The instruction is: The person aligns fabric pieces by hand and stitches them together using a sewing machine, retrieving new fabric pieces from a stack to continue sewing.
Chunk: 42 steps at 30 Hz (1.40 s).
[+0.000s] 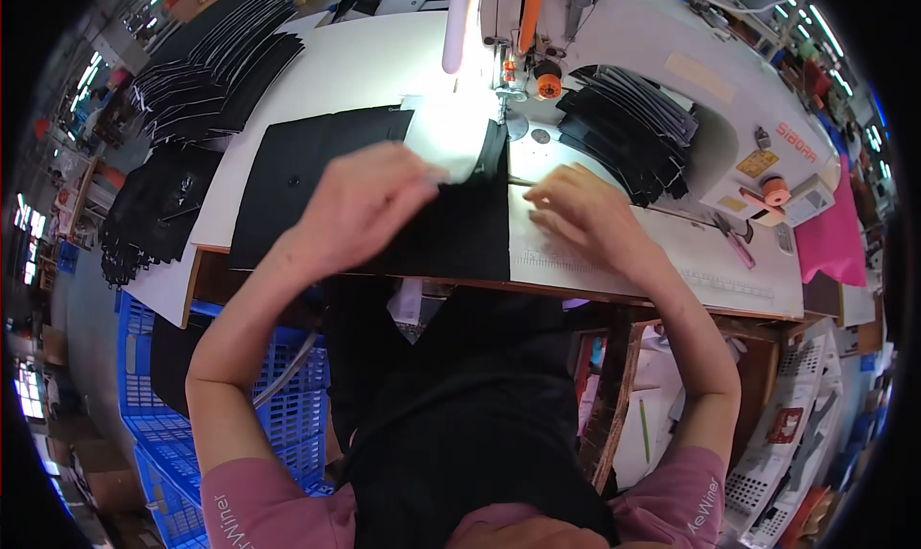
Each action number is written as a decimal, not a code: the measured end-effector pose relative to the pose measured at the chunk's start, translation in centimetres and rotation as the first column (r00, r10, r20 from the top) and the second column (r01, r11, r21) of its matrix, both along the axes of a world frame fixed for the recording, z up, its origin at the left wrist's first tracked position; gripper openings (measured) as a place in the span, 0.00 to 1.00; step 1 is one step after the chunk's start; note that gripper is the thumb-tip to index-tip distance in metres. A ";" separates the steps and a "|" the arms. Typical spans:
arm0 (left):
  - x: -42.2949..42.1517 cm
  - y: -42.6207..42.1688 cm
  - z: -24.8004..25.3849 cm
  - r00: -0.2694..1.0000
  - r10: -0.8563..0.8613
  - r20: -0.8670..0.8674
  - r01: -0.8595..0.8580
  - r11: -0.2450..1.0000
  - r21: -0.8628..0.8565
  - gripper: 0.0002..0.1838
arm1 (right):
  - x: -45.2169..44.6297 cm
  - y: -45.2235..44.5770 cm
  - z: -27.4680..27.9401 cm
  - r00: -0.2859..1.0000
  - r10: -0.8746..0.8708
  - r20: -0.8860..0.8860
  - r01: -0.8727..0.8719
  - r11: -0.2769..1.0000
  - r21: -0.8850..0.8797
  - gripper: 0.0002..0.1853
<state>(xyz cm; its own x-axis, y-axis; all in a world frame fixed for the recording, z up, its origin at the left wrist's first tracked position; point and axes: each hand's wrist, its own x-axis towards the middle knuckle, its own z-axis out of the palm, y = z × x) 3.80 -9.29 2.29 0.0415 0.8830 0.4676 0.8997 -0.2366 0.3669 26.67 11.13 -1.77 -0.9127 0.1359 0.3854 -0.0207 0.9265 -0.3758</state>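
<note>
A large black fabric piece (288, 180) lies flat on the white sewing table, its right part just in front of the sewing needle area. Above this fabric is my left hand (369, 199), its thumb and fingertips close together near a pale edge; whether something thin is between them is too small to tell. My right hand (585, 209) hovers over the table to the right of the fabric, fingers curved and apart, holding nothing. A narrow folded black strip (493, 151) lies beside the presser foot (503, 108).
Stacked black pieces (628, 132) lie under the machine arm (710, 79), and more stacks (216, 65) stand at the back left. Snips with a pink handle (739, 247) rest at the right, near a pink cloth (833, 228). Blue crates (297, 405) stand below left.
</note>
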 end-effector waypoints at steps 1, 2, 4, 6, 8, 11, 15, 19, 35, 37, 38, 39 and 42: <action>-0.2 0.4 0.9 0.997 0.025 0.071 -0.030 0.997 0.064 0.07 | -0.8 0.0 0.0 0.999 -0.011 0.030 0.015 0.993 -0.116 0.08; -0.6 0.7 1.5 0.997 0.025 0.067 -0.029 0.997 0.065 0.07 | -1.8 0.0 -0.1 1.000 -0.012 0.026 0.015 0.993 -0.115 0.08; -0.9 1.3 2.7 0.987 0.096 0.132 -0.093 0.995 -0.026 0.10 | -3.6 -0.3 0.0 1.000 -0.014 0.010 0.017 0.894 -0.449 0.10; -0.5 1.6 3.6 0.990 0.080 0.112 -0.080 0.997 -0.009 0.09 | -4.7 -1.0 0.7 1.000 -0.019 0.020 0.027 0.817 -0.576 0.10; 0.1 2.0 4.1 0.994 0.063 0.092 -0.064 0.998 0.011 0.08 | -5.5 -1.8 1.2 0.998 -0.006 0.057 0.049 0.602 -0.797 0.11; 0.7 2.2 4.3 0.994 0.052 0.094 -0.054 0.998 0.023 0.07 | -6.2 -2.5 1.0 0.997 -0.017 0.069 0.070 0.449 -0.891 0.11; 1.2 1.9 4.2 0.995 0.029 0.097 -0.031 0.999 0.015 0.04 | -6.0 -3.6 0.5 0.994 -0.086 0.072 0.099 0.376 -0.921 0.12; 1.8 0.7 1.7 0.986 -0.116 -0.117 0.104 0.989 -0.101 0.05 | -1.3 -8.2 1.5 0.988 0.086 0.125 0.096 0.283 -0.954 0.12; 2.1 1.7 -0.4 0.943 -0.314 -0.109 0.265 0.909 -0.322 0.07 | -1.6 -2.0 -0.9 0.967 0.251 -0.036 -0.233 0.935 0.269 0.08; 0.3 3.5 0.0 0.936 -0.350 -0.027 0.307 0.854 -0.420 0.09 | -1.4 -1.6 -0.7 0.961 0.275 -0.023 -0.261 0.933 0.248 0.08; -0.3 5.1 -0.4 0.955 -0.253 -0.158 0.212 0.948 -0.237 0.10 | -1.4 -1.4 -0.6 0.956 0.291 -0.016 -0.280 0.930 0.237 0.08; -0.8 6.1 -1.0 0.955 -0.127 -0.267 0.122 0.992 -0.036 0.11 | -1.7 -1.4 -0.5 0.951 0.308 -0.010 -0.298 0.928 0.223 0.08; -2.0 7.3 -3.0 0.942 -0.100 -0.321 0.123 0.991 0.053 0.12 | -2.1 -1.5 -0.4 0.950 0.311 -0.021 -0.299 0.929 0.220 0.08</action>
